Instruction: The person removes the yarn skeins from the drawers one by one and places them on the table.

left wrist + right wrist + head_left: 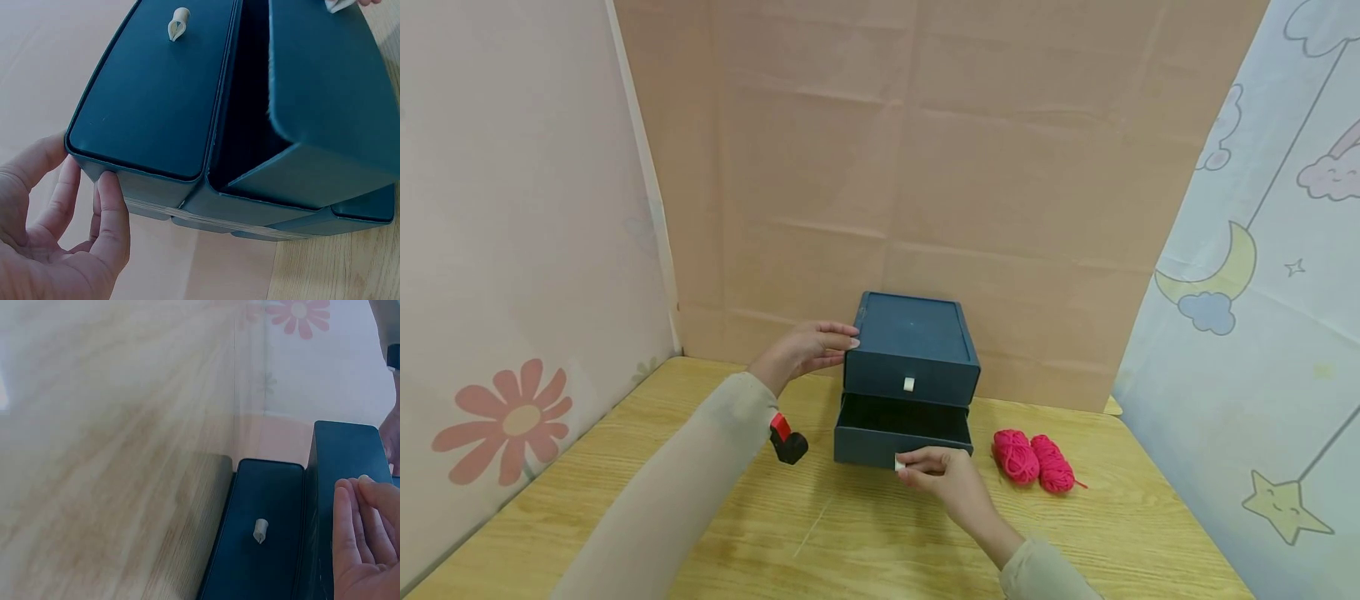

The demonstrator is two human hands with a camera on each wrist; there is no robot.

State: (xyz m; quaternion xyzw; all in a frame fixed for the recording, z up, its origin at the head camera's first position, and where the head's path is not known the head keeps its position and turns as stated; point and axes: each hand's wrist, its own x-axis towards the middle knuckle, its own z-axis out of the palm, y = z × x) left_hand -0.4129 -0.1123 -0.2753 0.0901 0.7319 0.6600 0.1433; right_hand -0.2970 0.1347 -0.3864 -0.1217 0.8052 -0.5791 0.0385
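A dark blue drawer cabinet (913,325) stands on the table with its middle drawer (880,446) pulled part way out; the part of its inside that shows is dark. My right hand (951,483) pinches the white pull tab (900,463) on that drawer's front between thumb and fingers. At the cabinet's upper left edge, my left hand (808,346) rests with its fingertips against the corner and side. The top drawer (150,87) is closed and has its own white tab (179,24). Below, the bottom drawer (265,494) is closed too, with a white tab (260,530).
Two bright pink yarn skeins (1033,461) lie on the wooden table (820,533) to the right of the cabinet. A brown paper sheet (910,167) hangs behind it. Patterned cloth walls (1285,333) stand on both sides. A black and red device (787,439) sits by my left wrist.
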